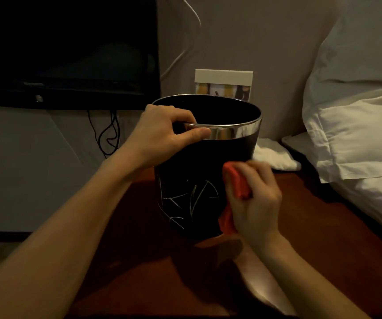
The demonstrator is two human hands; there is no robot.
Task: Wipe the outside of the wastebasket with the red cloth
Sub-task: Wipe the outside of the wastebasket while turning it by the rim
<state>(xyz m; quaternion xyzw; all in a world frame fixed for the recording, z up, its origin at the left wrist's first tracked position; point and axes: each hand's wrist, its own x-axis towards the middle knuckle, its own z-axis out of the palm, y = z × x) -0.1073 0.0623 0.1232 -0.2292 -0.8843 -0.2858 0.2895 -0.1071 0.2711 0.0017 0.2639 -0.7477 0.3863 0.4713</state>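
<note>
Holding the wastebasket (199, 180) upright on the tabletop (139, 272), my left grip (167, 134) pinches its silver rim. My right grip (257, 201) clutches the red cloth (237, 185), pressing it against the basket's dark outer side

I see the wastebasket (199, 180) standing upright at the middle of the view: a round black bin with a shiny silver band round its open rim and thin white scratch-like lines low on its near side. Its inside looks dark. The red cloth (237, 187) is bunched up and pressed against the bin's outer wall at about 4 o'clock from the bin's middle, with 1 loose end hanging down toward the base.
</note>
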